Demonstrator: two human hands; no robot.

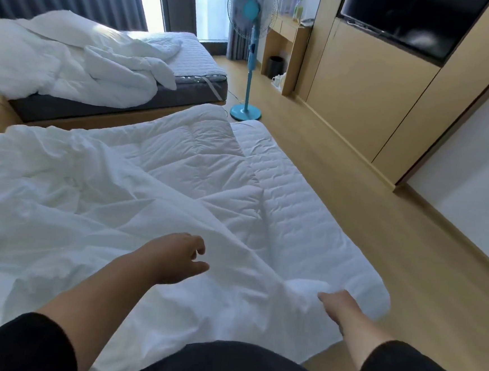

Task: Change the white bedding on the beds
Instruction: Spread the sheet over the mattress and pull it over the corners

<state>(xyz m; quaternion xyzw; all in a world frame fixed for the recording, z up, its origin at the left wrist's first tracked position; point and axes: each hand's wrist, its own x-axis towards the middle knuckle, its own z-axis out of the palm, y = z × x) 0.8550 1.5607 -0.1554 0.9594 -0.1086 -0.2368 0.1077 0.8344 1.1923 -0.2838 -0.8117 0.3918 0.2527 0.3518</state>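
Bedding work is in the middle now. My right hand (334,305) grips a bunched fold of the white duvet cover (90,202) at the near right corner of the near bed (309,196). My left hand (179,256) hovers just above the cover with loosely curled fingers and holds nothing. The cover lies forward and to the left of both hands, its long side running away from me toward the far bed (187,72), over the quilted duvet (196,152). I judge the left hand is nearer to the loose middle fold, so it should grasp there.
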